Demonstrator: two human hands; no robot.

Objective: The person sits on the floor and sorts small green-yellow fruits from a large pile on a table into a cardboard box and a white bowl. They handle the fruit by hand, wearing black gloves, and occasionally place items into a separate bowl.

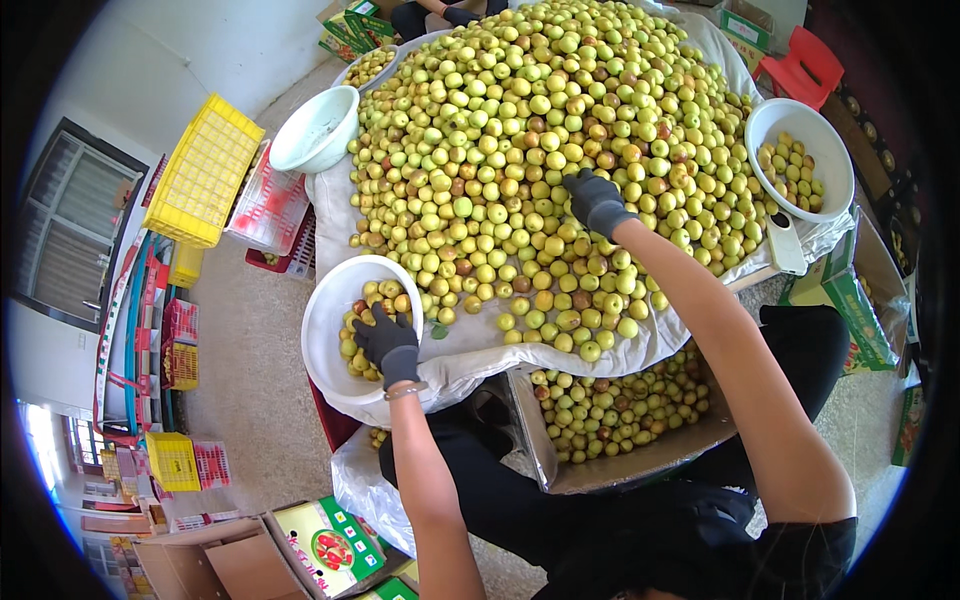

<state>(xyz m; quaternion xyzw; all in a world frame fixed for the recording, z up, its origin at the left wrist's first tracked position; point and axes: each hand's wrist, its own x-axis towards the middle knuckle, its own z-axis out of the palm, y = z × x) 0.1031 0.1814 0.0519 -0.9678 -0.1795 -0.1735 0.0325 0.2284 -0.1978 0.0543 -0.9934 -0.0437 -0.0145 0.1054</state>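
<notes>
Fruit: small, round, green-yellow, some blushed brown. Main heap (520, 130) spread over a pale cloth (460, 350), covering most of the raised surface in front of the person. More in the white bowl (318, 320) at the heap's near left edge, in the open cardboard box (532, 430) between the knees, and in a second white bowl (776, 122) at the right edge.

Handling, by judgement: each piece light, firm, smooth-skinned; likely to roll if nudged and to bruise or scuff if dropped or squeezed. Best hold is round the middle with the finger pads, lightly. Loose ones near the cloth's front edge look easiest to take singly; those packed in the slope may set neighbours sliding.

Left hand (388, 340), dark glove, down inside the near-left bowl, back of the hand up. Fingers partly spread and bent onto the fruit there; whether any piece is gripped, cannot tell, palm hidden.

Right hand (595, 200), same dark glove, on the heap's middle, right of centre. Fingers bent, pointing left and away, touching or just over the fruit; undersides hidden, so a hold cannot be confirmed.
</notes>
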